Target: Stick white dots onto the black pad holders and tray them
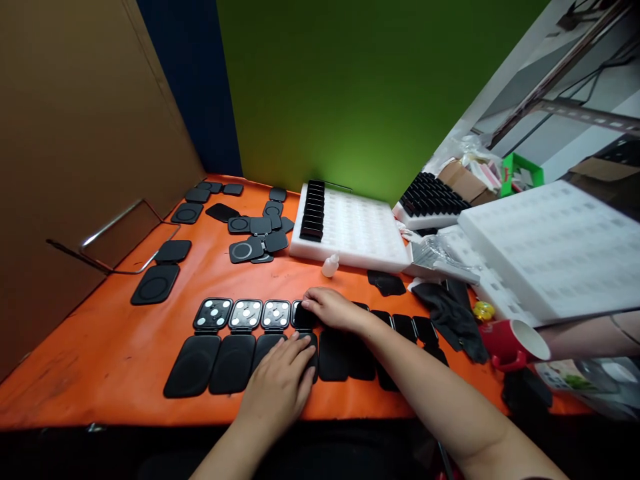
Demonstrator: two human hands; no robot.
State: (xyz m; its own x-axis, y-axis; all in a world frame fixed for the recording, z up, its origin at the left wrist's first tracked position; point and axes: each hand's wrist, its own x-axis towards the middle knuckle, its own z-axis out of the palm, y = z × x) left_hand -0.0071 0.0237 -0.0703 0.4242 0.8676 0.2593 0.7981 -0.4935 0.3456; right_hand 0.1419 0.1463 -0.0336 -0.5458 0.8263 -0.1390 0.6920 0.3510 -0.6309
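A row of hinged black cases [235, 347] lies along the near edge of the orange table [125, 333]. The three at the left are open, with silver inner plates [246, 313] facing up. My left hand [280, 383] lies flat, fingers stretched out, on the lower flap of the fourth case. My right hand [333, 310] presses down on the upper half of that same case [304, 319], fingers together. More closed black cases [405, 327] continue to the right, partly behind my right forearm.
Loose black pads [250, 233] lie scattered at the back left, beside a bent metal wire stand [120, 230]. A white foam tray [355, 230] holds a column of black parts. A small white bottle [330, 265], black cloth [450, 313], red cup [510, 340] and more foam trays [545, 247] crowd the right.
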